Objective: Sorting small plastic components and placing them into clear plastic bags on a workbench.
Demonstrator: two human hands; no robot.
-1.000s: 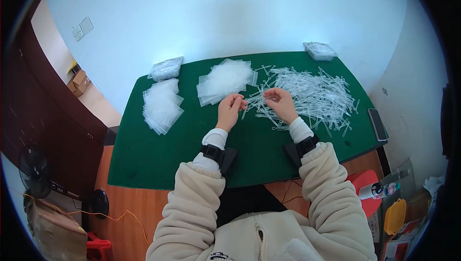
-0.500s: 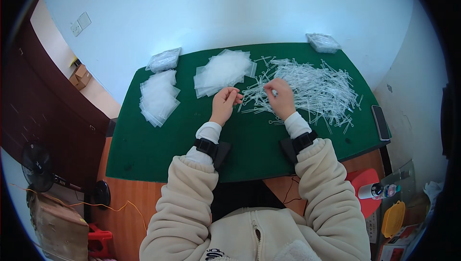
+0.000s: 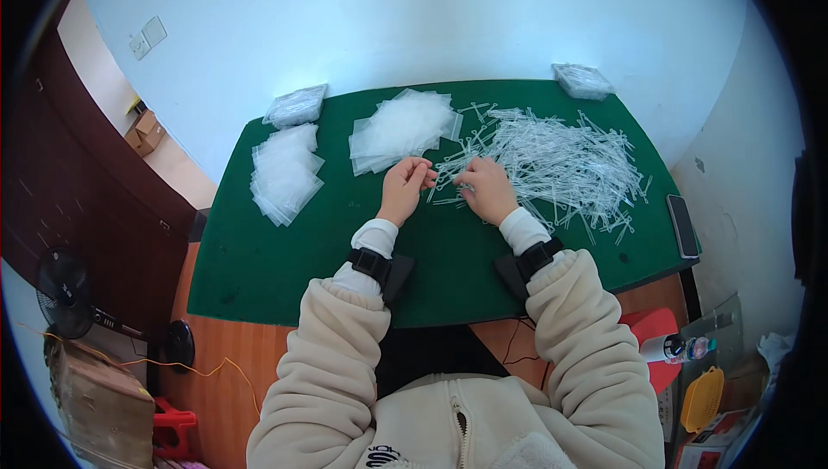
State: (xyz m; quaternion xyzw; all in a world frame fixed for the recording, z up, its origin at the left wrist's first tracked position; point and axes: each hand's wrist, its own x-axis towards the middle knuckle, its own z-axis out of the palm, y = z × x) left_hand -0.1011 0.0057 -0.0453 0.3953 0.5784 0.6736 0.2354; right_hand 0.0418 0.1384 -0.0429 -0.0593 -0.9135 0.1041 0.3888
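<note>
A broad heap of thin clear plastic sticks with looped ends (image 3: pixel 569 163) covers the right half of the green table. My left hand (image 3: pixel 404 190) is at the heap's left edge, thumb and fingertips pressed together; whatever is in the pinch is too small to make out. Just right of it, my right hand (image 3: pixel 489 191) reaches down into the heap's near-left edge with fingers curled closed. Its fingertips are among the sticks, and what they grip is hidden. Beyond my left hand lies a fanned pile of clear zip bags (image 3: pixel 401 128).
A second pile of bags (image 3: pixel 285 174) lies at the left, with a wrapped clear bundle (image 3: pixel 296 106) behind it. Another bundle (image 3: pixel 583 81) sits at the far right corner. A phone (image 3: pixel 682 225) lies by the right edge of the green tabletop (image 3: pixel 285 275).
My right hand has moved left and slightly nearer, from over the heap to its left edge, closer to my left hand. The left hand has hardly moved.
</note>
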